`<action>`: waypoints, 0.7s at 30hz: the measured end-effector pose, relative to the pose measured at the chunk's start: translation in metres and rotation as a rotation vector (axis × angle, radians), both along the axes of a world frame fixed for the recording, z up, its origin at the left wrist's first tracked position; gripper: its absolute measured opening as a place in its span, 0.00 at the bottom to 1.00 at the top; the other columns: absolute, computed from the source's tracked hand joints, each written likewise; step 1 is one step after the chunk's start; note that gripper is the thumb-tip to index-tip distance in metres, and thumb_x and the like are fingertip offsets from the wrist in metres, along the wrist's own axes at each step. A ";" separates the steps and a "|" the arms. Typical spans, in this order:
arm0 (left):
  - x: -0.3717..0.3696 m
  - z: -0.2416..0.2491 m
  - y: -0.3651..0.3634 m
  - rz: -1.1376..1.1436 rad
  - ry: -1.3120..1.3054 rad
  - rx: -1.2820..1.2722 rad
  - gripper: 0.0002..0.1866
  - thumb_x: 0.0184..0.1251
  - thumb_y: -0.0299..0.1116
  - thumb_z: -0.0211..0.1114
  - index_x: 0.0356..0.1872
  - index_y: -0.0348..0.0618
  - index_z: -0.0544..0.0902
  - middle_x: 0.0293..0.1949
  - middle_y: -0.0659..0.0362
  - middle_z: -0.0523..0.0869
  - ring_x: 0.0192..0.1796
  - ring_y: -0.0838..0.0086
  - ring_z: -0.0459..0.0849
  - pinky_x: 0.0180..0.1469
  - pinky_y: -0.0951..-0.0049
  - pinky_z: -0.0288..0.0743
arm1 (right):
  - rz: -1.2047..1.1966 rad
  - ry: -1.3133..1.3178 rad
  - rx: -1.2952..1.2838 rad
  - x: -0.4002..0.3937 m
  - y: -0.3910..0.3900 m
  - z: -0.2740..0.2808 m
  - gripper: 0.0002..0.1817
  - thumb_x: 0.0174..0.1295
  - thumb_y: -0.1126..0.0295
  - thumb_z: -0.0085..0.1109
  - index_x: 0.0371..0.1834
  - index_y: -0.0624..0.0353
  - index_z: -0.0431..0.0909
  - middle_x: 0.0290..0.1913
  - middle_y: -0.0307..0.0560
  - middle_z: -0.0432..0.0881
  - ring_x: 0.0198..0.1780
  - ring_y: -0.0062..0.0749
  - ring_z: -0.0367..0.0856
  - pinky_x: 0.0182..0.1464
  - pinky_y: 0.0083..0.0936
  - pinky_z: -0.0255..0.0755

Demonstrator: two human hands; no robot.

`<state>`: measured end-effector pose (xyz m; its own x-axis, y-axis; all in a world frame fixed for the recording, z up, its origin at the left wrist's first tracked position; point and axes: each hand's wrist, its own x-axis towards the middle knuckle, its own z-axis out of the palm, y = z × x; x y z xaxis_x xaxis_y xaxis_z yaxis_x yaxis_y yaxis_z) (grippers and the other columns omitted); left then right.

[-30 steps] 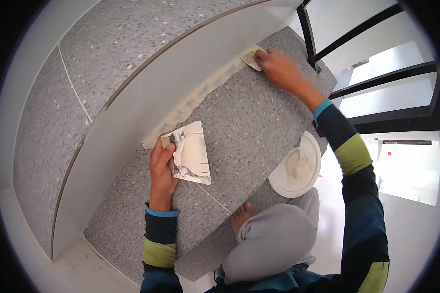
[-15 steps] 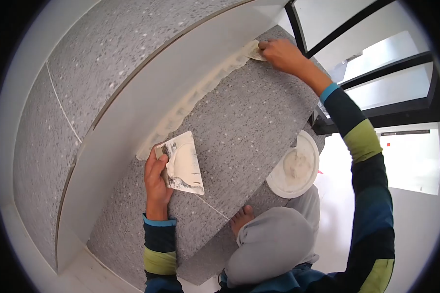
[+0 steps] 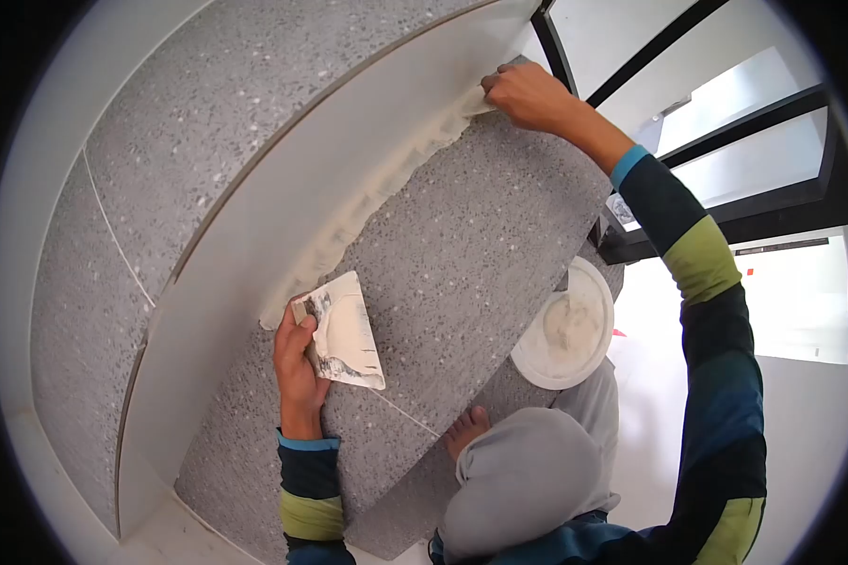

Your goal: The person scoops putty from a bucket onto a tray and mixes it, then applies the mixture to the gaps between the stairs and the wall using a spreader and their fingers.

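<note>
My left hand (image 3: 297, 377) is closed round the grip of a wide putty knife (image 3: 347, 325), whose flat blade carries a layer of cream filler. At the far end of the stair tread, my right hand (image 3: 530, 97) pinches a small scraper (image 3: 481, 102), mostly covered by my fingers. That scraper meets the corner where the pale riser (image 3: 339, 155) joins the speckled grey tread (image 3: 471, 226). A ragged strip of cream filler (image 3: 353, 215) runs along this corner from the right hand down to near my left hand.
A round white bucket (image 3: 589, 363) with filler inside stands by my knee, below the tread's edge. Black metal railing (image 3: 725, 221) borders the right side. My bare foot (image 3: 466, 431) rests near the lower step. Another speckled tread (image 3: 198, 132) lies beyond the riser.
My right hand has moved slightly left and up, closer to the riser, and less of the small scraper shows. The wide putty knife sits a little lower and further left in view.
</note>
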<state>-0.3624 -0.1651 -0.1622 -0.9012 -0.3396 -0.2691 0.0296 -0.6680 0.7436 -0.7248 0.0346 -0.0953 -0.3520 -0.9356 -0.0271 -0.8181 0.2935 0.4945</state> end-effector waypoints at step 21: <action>-0.049 0.020 0.060 -0.147 -0.029 0.387 0.14 0.63 0.27 0.45 0.46 0.31 0.70 0.40 0.51 0.79 0.43 0.69 0.81 0.41 0.67 0.79 | 0.157 -0.382 -0.613 0.224 0.069 0.015 0.22 0.46 0.78 0.56 0.48 0.48 0.77 0.49 0.40 0.76 0.39 0.35 0.78 0.29 0.24 0.76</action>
